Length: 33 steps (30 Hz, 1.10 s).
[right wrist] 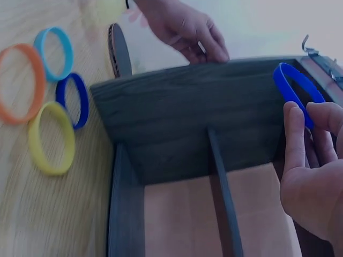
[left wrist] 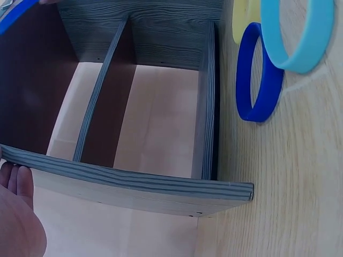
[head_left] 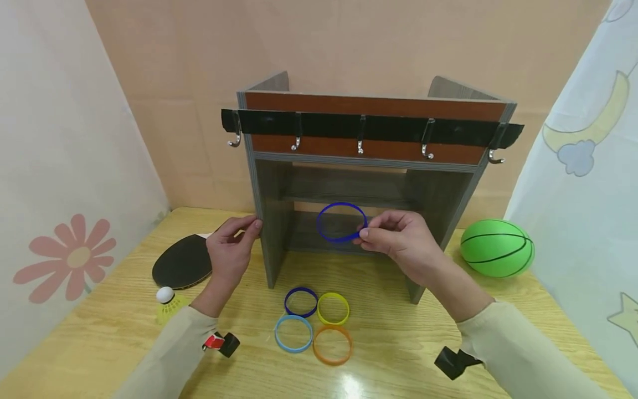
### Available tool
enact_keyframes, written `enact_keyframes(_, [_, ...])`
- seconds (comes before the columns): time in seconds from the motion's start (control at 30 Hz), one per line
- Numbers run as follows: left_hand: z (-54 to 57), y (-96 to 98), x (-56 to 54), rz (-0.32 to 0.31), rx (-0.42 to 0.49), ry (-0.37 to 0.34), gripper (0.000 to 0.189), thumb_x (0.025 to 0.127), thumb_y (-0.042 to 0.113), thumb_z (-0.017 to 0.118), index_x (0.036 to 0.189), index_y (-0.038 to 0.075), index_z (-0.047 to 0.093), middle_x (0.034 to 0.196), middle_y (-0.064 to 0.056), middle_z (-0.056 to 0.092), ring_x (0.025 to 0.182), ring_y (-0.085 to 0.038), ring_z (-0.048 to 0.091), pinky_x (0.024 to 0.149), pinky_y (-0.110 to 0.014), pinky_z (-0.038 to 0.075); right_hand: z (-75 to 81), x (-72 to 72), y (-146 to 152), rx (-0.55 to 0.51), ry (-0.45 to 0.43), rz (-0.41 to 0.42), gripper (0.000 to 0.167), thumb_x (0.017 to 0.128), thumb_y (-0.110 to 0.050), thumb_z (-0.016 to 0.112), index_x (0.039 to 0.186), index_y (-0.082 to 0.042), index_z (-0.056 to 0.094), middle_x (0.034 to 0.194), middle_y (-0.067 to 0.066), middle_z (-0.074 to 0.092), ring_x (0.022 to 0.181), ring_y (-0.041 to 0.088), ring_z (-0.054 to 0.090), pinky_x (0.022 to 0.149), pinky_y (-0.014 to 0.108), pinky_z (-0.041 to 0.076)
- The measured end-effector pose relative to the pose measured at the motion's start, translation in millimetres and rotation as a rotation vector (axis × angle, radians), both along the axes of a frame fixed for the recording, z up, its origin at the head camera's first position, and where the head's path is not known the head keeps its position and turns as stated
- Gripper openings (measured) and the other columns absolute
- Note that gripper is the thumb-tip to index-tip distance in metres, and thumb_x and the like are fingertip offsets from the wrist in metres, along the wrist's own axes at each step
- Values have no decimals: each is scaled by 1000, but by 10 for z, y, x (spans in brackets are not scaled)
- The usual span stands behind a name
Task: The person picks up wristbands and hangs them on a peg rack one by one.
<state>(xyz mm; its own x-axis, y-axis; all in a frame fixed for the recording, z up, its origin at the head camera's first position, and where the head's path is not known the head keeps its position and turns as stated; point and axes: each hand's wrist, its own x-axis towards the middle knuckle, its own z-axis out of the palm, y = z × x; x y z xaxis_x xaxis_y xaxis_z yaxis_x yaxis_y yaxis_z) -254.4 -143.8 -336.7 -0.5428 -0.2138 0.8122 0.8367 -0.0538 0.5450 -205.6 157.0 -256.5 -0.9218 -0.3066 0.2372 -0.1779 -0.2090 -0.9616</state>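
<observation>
My right hand (head_left: 406, 244) pinches a dark blue silicone wristband (head_left: 341, 204) between thumb and fingers, its loop held out in front of the shelf's opening. In the right wrist view this blue wristband (right wrist: 300, 79) overlaps the inner side panel. My left hand (head_left: 231, 249) holds the front edge of the left side panel of the grey wooden shelf (head_left: 264, 233). Across its top front runs a black strip (head_left: 329, 123) with several bare metal hooks (head_left: 360, 145). On the table lie another dark blue wristband (head_left: 286, 303), a yellow one (head_left: 348, 310), a light blue one (head_left: 277, 338) and an orange one (head_left: 333, 363).
Left of the shelf lie a black table tennis bat (head_left: 181, 263) and a yellow shuttlecock (head_left: 169, 305). A green ball (head_left: 497, 248) sits at the right. Patterned cloth hangs at both sides of the wooden table (head_left: 389, 343).
</observation>
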Motion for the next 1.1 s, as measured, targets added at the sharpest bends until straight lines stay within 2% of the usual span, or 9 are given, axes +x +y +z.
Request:
enact_keyframes(0.13, [-28, -9, -20, 9, -11, 7, 12, 82, -14, 65, 93, -19, 65, 80, -21, 62, 73, -15, 64, 65, -25, 57, 77, -30, -182, -32, 14, 33, 21, 84, 15, 60, 78, -4, 66, 82, 10, 67, 81, 25, 69, 80, 37, 55])
enact_keyframes(0.4, [-25, -6, -21, 8, -5, 5, 12, 81, -18, 63, 93, -19, 65, 80, -12, 65, 73, -14, 64, 65, -25, 57, 319, -81, -579, -65, 39, 64, 18, 85, 12, 62, 78, -4, 66, 84, 12, 67, 81, 24, 68, 80, 37, 56])
enact_keyframes(0.57, [-29, -12, -29, 15, -9, 1, 11, 82, -17, 64, 93, -19, 66, 79, -12, 65, 73, -14, 64, 65, -25, 57, 458, -95, -792, -98, 80, 104, 20, 86, 13, 60, 78, -5, 67, 90, 15, 66, 82, 25, 69, 81, 38, 55])
enact_keyframes(0.77, [-13, -2, -26, 25, -21, -2, 12, 81, -20, 62, 92, -19, 66, 80, -15, 64, 73, -14, 64, 65, -25, 57, 578, -70, -1024, -145, 101, 126, 18, 86, 13, 61, 80, -3, 67, 89, 16, 67, 82, 27, 69, 85, 42, 53])
enact_keyframes(0.9, [22, 9, 10, 36, -35, -3, 14, 79, -24, 60, 92, -20, 64, 79, -19, 63, 73, -13, 64, 64, -24, 57, 650, -66, -1148, -165, 98, 121, 12, 86, 10, 62, 83, -1, 66, 89, 16, 67, 84, 28, 68, 87, 42, 52])
enact_keyframes(1.1, [137, 42, 141, 42, -48, 1, 13, 80, -23, 59, 92, -23, 62, 78, -26, 60, 72, -12, 64, 66, -23, 57, 721, -105, -1307, -230, 75, 88, 6, 86, 10, 63, 86, 4, 64, 88, 18, 66, 81, 28, 68, 85, 41, 53])
